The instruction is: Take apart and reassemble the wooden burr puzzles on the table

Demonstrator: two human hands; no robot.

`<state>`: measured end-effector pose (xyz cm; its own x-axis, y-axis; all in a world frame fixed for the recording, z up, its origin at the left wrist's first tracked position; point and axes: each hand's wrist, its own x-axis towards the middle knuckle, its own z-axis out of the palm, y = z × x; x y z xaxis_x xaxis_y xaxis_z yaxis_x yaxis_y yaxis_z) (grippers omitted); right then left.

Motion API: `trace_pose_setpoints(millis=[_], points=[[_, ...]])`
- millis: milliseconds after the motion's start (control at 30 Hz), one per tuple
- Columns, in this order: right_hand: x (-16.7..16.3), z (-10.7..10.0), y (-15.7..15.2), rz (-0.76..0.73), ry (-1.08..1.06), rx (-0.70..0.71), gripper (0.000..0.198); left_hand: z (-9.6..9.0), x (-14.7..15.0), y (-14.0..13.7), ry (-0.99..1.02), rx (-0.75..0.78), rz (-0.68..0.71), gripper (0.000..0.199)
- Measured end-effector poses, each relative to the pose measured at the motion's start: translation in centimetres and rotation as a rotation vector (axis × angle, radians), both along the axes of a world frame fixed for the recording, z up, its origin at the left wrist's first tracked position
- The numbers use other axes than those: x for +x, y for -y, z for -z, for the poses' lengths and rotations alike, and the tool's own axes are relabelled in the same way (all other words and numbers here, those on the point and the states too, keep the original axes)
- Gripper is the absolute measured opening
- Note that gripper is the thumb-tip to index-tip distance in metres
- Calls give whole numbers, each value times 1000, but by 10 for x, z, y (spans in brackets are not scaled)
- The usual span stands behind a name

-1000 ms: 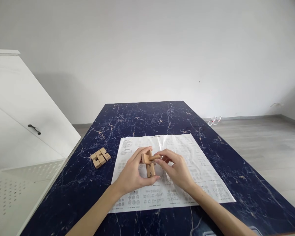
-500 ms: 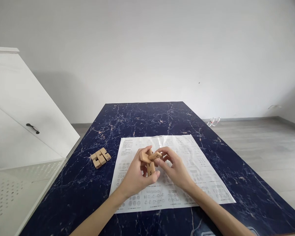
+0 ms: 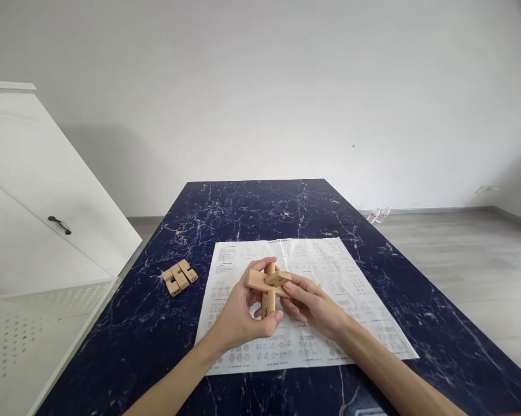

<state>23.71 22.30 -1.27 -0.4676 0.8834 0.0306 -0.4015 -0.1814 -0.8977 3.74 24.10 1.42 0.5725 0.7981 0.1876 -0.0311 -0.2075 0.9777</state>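
Observation:
Several light wooden puzzle pieces cross one another between my hands, above a printed sheet. My left hand is closed round them, thumb at the near end of the upright piece and a fingertip at its far end. From the right, my right hand pinches a piece with black marks on its end, thumb on top. How the pieces interlock at the middle is hidden. Left of the sheet lie more notched wooden pieces, side by side on the table.
A dark blue marbled table lies under everything, with a wall behind it. On the left stand a white cabinet and a white perforated surface. A clear object shows past the table's right edge.
My right hand has turned and shifted slightly, its thumb now on top of the marked piece. The crossed pieces have tilted, and one piece now shows longer, lying crosswise.

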Motion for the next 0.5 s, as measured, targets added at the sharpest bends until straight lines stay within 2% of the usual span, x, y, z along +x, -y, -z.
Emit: trace_pose_setpoints(millis=[233,500], points=[[-5,9,1,-72,-139,-11,28,6,5,10,109,74,-95,79],[-4,11,1,-84,-167,27,25,2,6,13,82,126,-122,78]])
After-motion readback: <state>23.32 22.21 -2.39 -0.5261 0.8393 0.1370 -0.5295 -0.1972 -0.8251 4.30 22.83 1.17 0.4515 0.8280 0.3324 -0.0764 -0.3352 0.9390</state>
